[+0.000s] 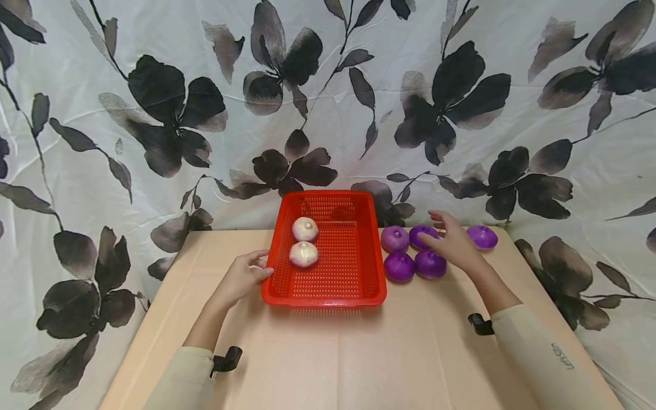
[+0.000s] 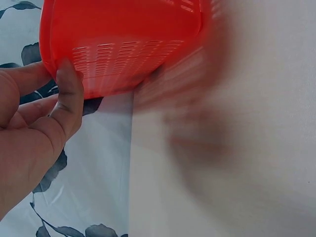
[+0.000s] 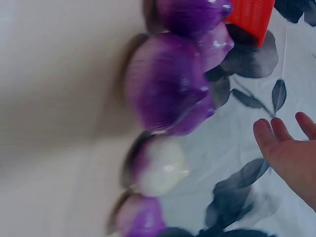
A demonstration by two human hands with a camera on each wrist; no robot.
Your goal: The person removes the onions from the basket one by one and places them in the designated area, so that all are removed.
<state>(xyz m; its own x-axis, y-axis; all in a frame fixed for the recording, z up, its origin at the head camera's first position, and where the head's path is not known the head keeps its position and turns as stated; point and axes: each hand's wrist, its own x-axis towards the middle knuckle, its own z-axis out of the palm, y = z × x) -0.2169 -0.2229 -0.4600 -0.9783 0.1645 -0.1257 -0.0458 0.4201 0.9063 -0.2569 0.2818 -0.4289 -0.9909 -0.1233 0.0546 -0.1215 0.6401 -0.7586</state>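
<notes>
My left hand point(image 1: 247, 276) pinches the left rim of a red plastic basket point(image 1: 328, 302), thumb and fingers at its edge in the left wrist view. Inside the basket, along its left side, sit two white onions point(image 1: 304, 254). To the right of it, several purple onions point(image 1: 399, 267) stand close together. Above them hovers my right hand point(image 1: 453, 242), fingers spread and holding nothing. The right wrist view shows a white onion point(image 3: 160, 165) with a purple patch between purple onions; my hand hides it in the head view. Another purple onion point(image 1: 482, 237) lies right of that hand.
A light wooden table point(image 1: 328, 364) carries everything. Behind it hangs a white cloth point(image 1: 359, 142) with dark flower print, which also shows past both table sides. The onions sit near the table's back edge.
</notes>
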